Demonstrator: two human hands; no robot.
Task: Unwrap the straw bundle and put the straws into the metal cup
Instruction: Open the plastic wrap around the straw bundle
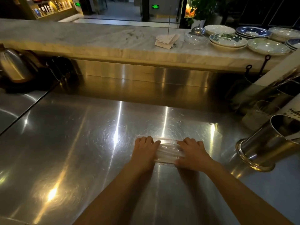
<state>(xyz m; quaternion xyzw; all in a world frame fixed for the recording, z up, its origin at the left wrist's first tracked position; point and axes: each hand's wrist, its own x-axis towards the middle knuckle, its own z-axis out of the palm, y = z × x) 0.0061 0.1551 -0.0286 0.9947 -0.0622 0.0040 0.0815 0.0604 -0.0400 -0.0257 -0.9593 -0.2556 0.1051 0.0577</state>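
Both hands lie palm down on the straw bundle (168, 152), a clear wrapped pack lying flat on the near middle of the steel counter (81, 143). The left hand (144, 149) covers its left end and the right hand (192, 152) its right end, fingers curled over and pressed close together on the wrap; whether they pinch it cannot be told. The metal cup (266, 143) stands at the right, well apart from the bundle. Behind it a white container (290, 106) carries dark script, too cut off to read. Plates (227, 40) and paper slips (167, 39) sit on the far marble ledge (81, 38); a kettle (13, 65) stands far left.
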